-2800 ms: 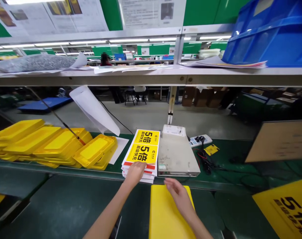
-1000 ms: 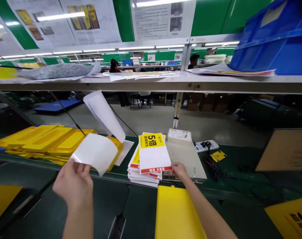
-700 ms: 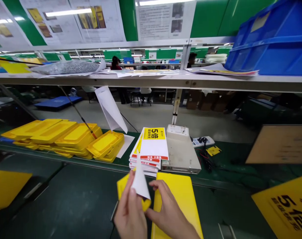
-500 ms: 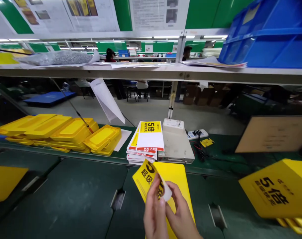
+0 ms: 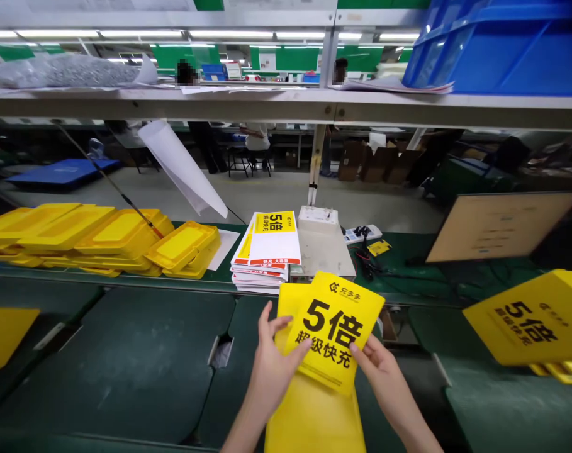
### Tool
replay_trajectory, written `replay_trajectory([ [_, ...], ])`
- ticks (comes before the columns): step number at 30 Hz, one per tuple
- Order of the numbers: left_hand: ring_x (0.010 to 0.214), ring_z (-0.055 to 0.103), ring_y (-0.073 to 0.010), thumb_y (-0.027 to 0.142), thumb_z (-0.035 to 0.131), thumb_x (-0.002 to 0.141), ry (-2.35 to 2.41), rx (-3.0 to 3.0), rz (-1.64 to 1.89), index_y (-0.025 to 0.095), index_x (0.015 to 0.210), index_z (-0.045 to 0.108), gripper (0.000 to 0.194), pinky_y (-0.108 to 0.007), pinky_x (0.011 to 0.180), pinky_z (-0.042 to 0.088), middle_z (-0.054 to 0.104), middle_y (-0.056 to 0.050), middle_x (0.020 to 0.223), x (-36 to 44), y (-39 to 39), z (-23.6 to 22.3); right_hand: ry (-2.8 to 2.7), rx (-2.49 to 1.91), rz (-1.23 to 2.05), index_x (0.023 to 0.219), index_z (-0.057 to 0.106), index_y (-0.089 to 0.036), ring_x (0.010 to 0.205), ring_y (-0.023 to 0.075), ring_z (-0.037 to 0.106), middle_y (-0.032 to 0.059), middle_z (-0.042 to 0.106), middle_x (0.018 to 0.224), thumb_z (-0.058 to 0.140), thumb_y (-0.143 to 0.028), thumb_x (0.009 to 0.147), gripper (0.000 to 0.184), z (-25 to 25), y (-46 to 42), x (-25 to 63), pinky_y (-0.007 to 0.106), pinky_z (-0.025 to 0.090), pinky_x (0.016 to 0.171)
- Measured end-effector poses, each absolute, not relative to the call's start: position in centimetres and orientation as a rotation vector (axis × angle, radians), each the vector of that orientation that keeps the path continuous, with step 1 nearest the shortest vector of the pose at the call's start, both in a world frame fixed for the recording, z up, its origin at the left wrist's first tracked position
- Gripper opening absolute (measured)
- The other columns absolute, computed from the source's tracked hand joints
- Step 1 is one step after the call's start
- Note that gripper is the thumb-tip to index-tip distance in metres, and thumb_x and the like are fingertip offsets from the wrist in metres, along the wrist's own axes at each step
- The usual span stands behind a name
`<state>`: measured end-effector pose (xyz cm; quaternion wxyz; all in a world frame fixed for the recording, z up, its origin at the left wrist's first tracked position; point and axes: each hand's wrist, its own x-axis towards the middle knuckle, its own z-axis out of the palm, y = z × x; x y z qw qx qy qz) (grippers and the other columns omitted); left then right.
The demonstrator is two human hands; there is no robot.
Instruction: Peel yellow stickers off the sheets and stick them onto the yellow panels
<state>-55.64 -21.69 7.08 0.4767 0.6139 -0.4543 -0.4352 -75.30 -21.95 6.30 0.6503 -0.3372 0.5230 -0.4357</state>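
I hold a yellow sticker with black print [image 5: 335, 330] flat in front of me, above a plain yellow box lid [image 5: 314, 412] lying on the green belt. My left hand [image 5: 270, 368] pinches the sticker's lower left edge. My right hand [image 5: 379, 368] grips its lower right edge. Just behind, a stack of sticker sheets [image 5: 267, 255] lies with the top sheet's lower half peeled bare white.
Several yellow trays [image 5: 101, 242] are stacked at the left. A grey metal device [image 5: 321, 248] sits right of the sheet stack, with cables and a power strip [image 5: 361, 234] beyond. A yellow printed box [image 5: 526, 324] lies at the right, a brown board [image 5: 498, 226] behind it. A shelf [image 5: 286, 107] runs overhead.
The sticker was peeled off the top sheet of the stack, its white backing tossed left, and now both hands hold it flat, printed side up, over the yellow lid.
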Motion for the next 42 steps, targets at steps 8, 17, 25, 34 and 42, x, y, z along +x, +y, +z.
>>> replay_trajectory([
  [8, 0.081, 0.058, -0.024, 0.04, 0.065, 0.076, -1.246, 1.522, -0.956, 0.017, 0.079, 0.066, 0.023, -0.034, 0.073, 0.046, 0.061, -0.006, 0.081, -53.7, -22.1, 5.2, 1.394, -0.938, -1.024, 0.135, 0.028, -0.03, 0.107, 0.0232, 0.059, 0.0124, 0.039, 0.143, 0.065, -0.042, 0.072, 0.074, 5.1, -22.3, -75.3, 0.038, 0.052, 0.088],
  [17, 0.086, 0.059, -0.0259, 0.04, 0.066, 0.076, -1.304, 1.535, -1.041, 0.02, 0.076, 0.069, 0.02, -0.046, 0.093, 0.04, 0.065, -0.007, 0.087, -52.3, -21.7, 3.1, 1.367, -0.883, -0.728, 0.085, 0.059, -0.018, 0.088, 0.0271, 0.066, 0.0101, 0.071, 0.087, 0.068, -0.048, 0.066, 0.037, 3.8, -22.2, -76.2, 0.038, 0.053, 0.078],
  [25, 0.087, 0.056, -0.0271, 0.045, 0.066, 0.074, -1.425, 1.635, -0.95, 0.023, 0.074, 0.071, 0.023, -0.054, 0.106, 0.022, 0.063, -0.006, 0.079, -52.0, -20.0, -0.9, 1.366, -0.855, -0.673, 0.08, 0.062, -0.02, 0.078, 0.0242, 0.067, 0.0055, 0.071, 0.078, 0.07, -0.049, 0.063, 0.035, 1.3, -21.1, -76.1, 0.035, 0.054, 0.074],
  [34, 0.089, 0.055, -0.0263, 0.045, 0.067, 0.075, -1.344, 1.63, -0.971, 0.021, 0.075, 0.071, 0.024, -0.038, 0.077, 0.05, 0.056, -0.007, 0.084, -52.0, -19.7, -1.8, 1.398, -0.919, -0.655, 0.084, 0.061, -0.02, 0.081, 0.0255, 0.065, 0.0077, 0.07, 0.084, 0.065, -0.048, 0.069, 0.033, 0.4, -20.9, -76.1, 0.036, 0.052, 0.072],
  [42, 0.085, 0.056, -0.0238, 0.043, 0.066, 0.076, -1.332, 1.63, -0.97, 0.022, 0.078, 0.072, 0.022, -0.034, 0.074, 0.05, 0.056, -0.006, 0.083, -52.0, -19.8, -2.1, 1.435, -0.959, -0.649, 0.085, 0.062, -0.02, 0.08, 0.0238, 0.064, 0.0068, 0.069, 0.085, 0.064, -0.047, 0.07, 0.03, -0.4, -21.1, -76.1, 0.036, 0.052, 0.072],
])
